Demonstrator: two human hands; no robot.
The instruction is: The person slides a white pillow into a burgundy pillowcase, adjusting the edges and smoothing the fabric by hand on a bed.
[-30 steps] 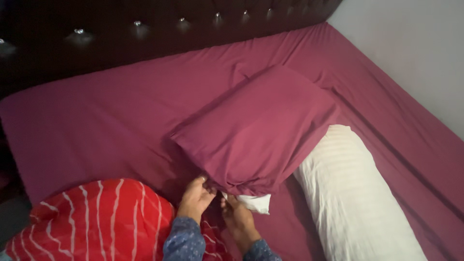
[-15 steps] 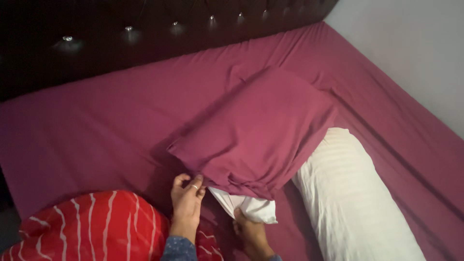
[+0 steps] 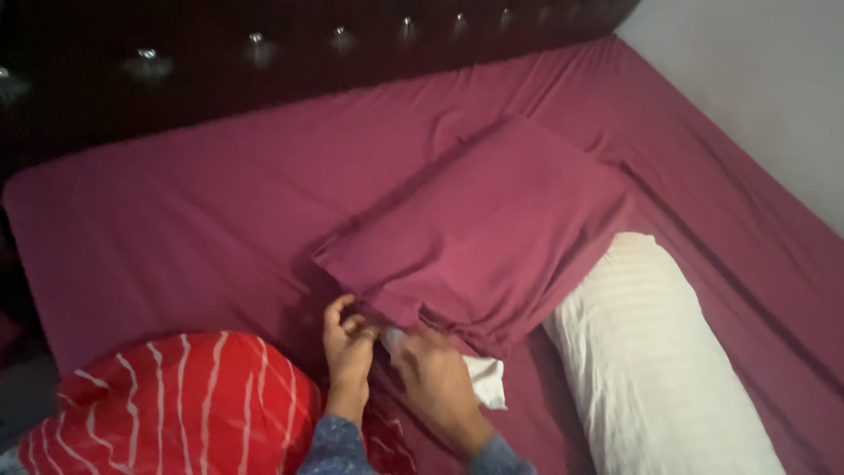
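A pillow in a maroon pillowcase (image 3: pixel 492 237) lies on the maroon bedsheet (image 3: pixel 176 220). A white corner of the pillow (image 3: pixel 489 380) sticks out of the case's open end near me. My left hand (image 3: pixel 348 339) pinches the lower left edge of the case's opening. Just to its right, my right hand (image 3: pixel 435 378) grips the same open edge, over the white corner. Both hands are close together at the opening.
A long white striped bolster (image 3: pixel 651 352) lies to the right of the pillow. A red cloth with white stripes (image 3: pixel 176 405) covers the lower left. A dark tufted headboard (image 3: pixel 264 53) runs along the top, and a pale wall (image 3: pixel 756 79) is at right.
My right hand has moved up from under the white corner to the case's edge. Less of the white pillow shows now. My left hand stays at the opening.
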